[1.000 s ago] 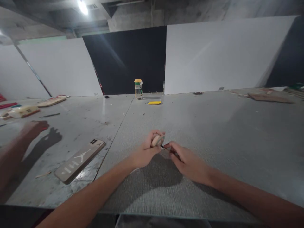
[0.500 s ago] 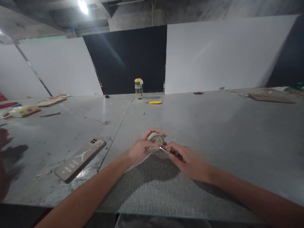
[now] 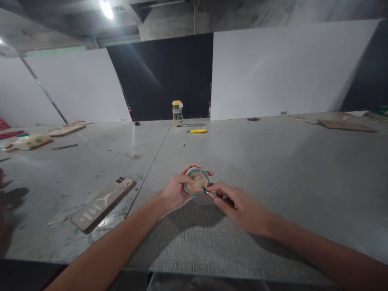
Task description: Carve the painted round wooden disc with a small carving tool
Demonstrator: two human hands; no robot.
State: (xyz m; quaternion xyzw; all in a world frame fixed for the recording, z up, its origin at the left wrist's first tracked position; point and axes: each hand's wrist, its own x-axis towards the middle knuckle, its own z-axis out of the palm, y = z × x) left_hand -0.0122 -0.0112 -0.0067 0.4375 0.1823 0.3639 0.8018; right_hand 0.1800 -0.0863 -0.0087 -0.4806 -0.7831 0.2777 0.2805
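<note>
A small round piece point(image 3: 198, 186), tan with a teal ring near its rim, is tilted up above the table. My left hand point(image 3: 178, 189) is closed around it, thumb lying across its face and fingers behind the far edge. In my right hand point(image 3: 235, 202) is a slim carving tool point(image 3: 209, 193) with a wooden handle and a metal tip, gripped like a pen. That tip meets the lower right part of the round piece's face. What the piece is made of I cannot tell for certain.
A phone point(image 3: 103, 205) in a printed case lies left of my left forearm. Ahead are a yellow utility knife point(image 3: 197, 131) and a yellow-lidded bottle point(image 3: 177, 113). A thin tool point(image 3: 64, 146) and a pale bag point(image 3: 28, 142) lie far left, a brown board point(image 3: 345, 125) far right.
The round piece has turned in my left hand, so more of its face and teal ring shows. The tool's tip has shifted slightly left, and its metal looks darker.
</note>
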